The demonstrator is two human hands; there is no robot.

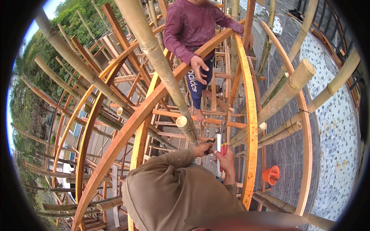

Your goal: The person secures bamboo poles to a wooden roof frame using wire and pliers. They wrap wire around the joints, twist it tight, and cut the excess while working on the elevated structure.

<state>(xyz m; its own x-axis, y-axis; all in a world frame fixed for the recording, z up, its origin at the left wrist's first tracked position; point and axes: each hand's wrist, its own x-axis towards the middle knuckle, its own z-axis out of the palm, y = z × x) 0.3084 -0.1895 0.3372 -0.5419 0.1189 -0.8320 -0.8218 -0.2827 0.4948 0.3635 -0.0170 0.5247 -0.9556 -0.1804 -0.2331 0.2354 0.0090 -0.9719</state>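
Note:
In front of my olive-sleeved torso, my two hands work close together. My right hand is closed around a red-gripped tool whose dark metal upper part points away from me. A flat whitish strip runs alongside that tool; whether it is a separate piece is unclear. My left hand has its fingers curled at a small dark object beside the tool, too small to name. Just beyond the left hand stands a bamboo pole, next to another pole's cut end.
A long wooden beam slants across the left. An upright timber rises at right. Beyond, a co-worker in a maroon shirt stands with one hand lowered. An orange bucket hangs at right near a grey wall.

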